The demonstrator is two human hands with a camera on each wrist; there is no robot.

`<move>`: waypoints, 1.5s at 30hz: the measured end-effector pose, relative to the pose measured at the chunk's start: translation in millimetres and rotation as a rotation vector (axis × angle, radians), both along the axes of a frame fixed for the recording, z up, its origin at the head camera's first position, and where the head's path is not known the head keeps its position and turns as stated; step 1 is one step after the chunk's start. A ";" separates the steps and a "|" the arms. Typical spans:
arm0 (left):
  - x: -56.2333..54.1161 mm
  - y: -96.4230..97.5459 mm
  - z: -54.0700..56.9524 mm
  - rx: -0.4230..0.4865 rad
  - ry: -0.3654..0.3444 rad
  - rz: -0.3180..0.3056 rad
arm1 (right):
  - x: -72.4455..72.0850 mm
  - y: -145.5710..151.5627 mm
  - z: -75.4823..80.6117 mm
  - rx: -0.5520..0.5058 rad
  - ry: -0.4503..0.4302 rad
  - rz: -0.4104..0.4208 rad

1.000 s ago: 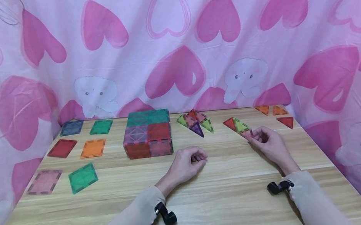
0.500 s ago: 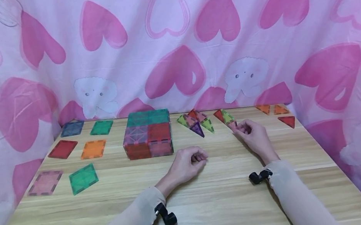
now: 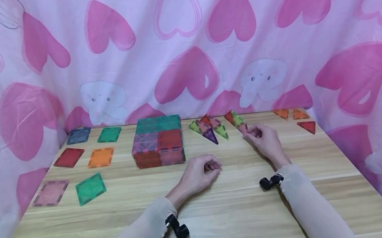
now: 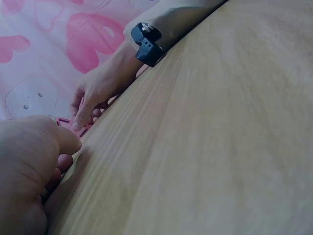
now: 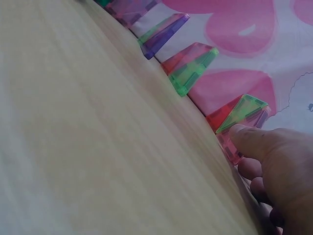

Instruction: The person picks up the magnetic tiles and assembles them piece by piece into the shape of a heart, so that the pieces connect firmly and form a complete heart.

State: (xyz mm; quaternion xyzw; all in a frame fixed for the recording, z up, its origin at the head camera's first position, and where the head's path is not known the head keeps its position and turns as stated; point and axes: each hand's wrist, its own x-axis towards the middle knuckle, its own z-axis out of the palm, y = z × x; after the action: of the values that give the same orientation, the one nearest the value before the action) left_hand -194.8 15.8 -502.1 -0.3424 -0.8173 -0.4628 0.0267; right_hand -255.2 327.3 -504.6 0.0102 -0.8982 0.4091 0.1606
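Note:
My right hand (image 3: 266, 140) pinches a pink triangular magnetic tile (image 5: 228, 146) between thumb and fingers. In the right wrist view that tile joins a yellow-green triangle (image 5: 245, 108) and a red triangle (image 5: 223, 113), all part of one small group near the back edge. Left of it lies a similar group of triangular tiles, with a purple one (image 3: 210, 136) at its front. My left hand (image 3: 199, 172) rests on the table, fingers loosely curled with nothing in them. In the left wrist view a bit of pink tile (image 4: 63, 121) shows at the right hand's fingertips.
A low box of magnetic tiles (image 3: 159, 158) stands left of centre. Farther left, several square tiles lie flat, among them an orange one (image 3: 101, 157) and a green one (image 3: 91, 188). Two orange triangles and a red triangle (image 3: 307, 127) lie at the right. A heart-patterned curtain (image 3: 184, 70) hangs behind.
My right hand has moved left and slightly back, bringing the joined red, yellow-green and pink triangles closer to the other triangle group. My left hand has stayed in place.

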 end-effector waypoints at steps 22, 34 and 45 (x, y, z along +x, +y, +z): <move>-1.0 -0.6 0.6 -0.012 0.014 0.008 | -0.7 26.7 0.3 -0.158 0.055 -0.035; 0.6 1.5 1.9 -0.002 0.004 -0.012 | -1.2 85.5 6.2 -0.006 -0.055 -0.198; 0.1 0.9 0.8 0.002 0.003 -0.011 | -9.0 89.3 6.1 0.271 -0.055 -0.100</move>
State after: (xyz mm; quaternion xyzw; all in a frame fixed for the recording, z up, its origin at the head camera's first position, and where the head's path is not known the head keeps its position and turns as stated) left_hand -194.6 16.6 -501.3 -0.3474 -0.8148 -0.4633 0.0258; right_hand -264.2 416.6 -498.5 -0.0244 -0.9486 0.2759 0.1531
